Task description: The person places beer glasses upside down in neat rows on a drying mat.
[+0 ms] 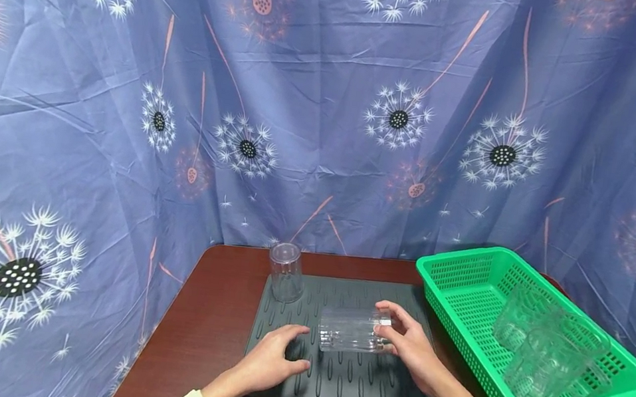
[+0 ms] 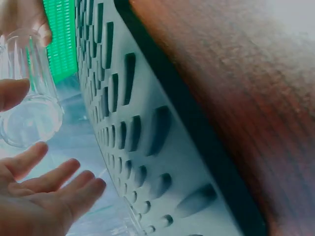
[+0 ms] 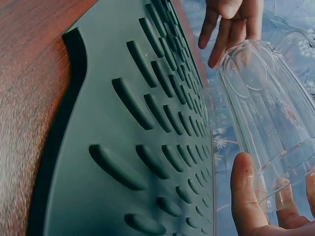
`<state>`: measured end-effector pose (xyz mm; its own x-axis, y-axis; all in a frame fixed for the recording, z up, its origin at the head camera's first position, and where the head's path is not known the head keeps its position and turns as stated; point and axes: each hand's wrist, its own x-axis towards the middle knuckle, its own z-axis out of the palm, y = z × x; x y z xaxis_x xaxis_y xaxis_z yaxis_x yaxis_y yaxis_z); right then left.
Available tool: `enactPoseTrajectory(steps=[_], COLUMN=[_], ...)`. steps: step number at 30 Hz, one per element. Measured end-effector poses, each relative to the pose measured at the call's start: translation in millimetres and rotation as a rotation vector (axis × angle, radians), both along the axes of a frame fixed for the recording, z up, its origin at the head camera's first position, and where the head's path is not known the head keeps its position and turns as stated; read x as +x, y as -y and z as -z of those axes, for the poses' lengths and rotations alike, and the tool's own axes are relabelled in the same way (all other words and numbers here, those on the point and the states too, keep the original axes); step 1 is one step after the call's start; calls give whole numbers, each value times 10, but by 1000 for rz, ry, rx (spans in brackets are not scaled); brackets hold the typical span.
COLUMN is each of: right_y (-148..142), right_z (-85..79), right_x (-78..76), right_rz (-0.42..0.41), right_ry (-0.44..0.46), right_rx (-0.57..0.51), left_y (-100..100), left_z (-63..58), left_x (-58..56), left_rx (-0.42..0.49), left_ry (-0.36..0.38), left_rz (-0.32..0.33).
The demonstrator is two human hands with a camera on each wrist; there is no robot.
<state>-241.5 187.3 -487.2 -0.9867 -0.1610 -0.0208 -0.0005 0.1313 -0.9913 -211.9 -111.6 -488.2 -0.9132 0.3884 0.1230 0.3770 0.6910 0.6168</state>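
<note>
A clear, ribbed drinking glass [image 1: 350, 330] lies sideways in the air over a dark grey drying mat [image 1: 330, 378]. My right hand [image 1: 412, 344] grips it round its right end, thumb on the near side, which the right wrist view also shows with the glass [image 3: 261, 103] between thumb and fingers. My left hand [image 1: 275, 357] is just left of the other end, thumb and fingers spread apart. In the left wrist view, the round base of the glass [image 2: 32, 123] faces my left hand [image 2: 44, 201], and a small gap appears between them.
Another clear glass [image 1: 286, 273] stands upside down on the mat's back left corner. At the right, a green perforated basket [image 1: 463, 305] holds clear glass mugs [image 1: 549, 363]. A brown wooden table [image 1: 193, 323] carries everything, with a blue dandelion-print curtain [image 1: 318, 105] behind.
</note>
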Motion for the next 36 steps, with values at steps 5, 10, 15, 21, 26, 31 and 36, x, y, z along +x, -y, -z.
enactPoseTrajectory(steps=[5,10,15,21,26,31,36], right_y=[7,43,124,281,245,183,171], right_z=[18,-1,19,104,81,40,41], right_x=[27,30,57,74,62,46,57], right_rz=[-1,-4,-2,-97,-116,-154,-175], right_ry=[15,-3,2,9,3,15,67], right_rx=[-1,0,-29,-48,-68,-78,-106], left_y=[-90,-177,-156,-23,-83,-148,-130], left_z=[6,-10,0,32,21,-14,-36], left_x=[-18,-67,-52,-6,-54,-127,-154], left_rx=[143,276,358,472,562,591,566], left_ry=[54,174,277,330,336,278,273], left_rz=[15,43,17,14,40,39,20])
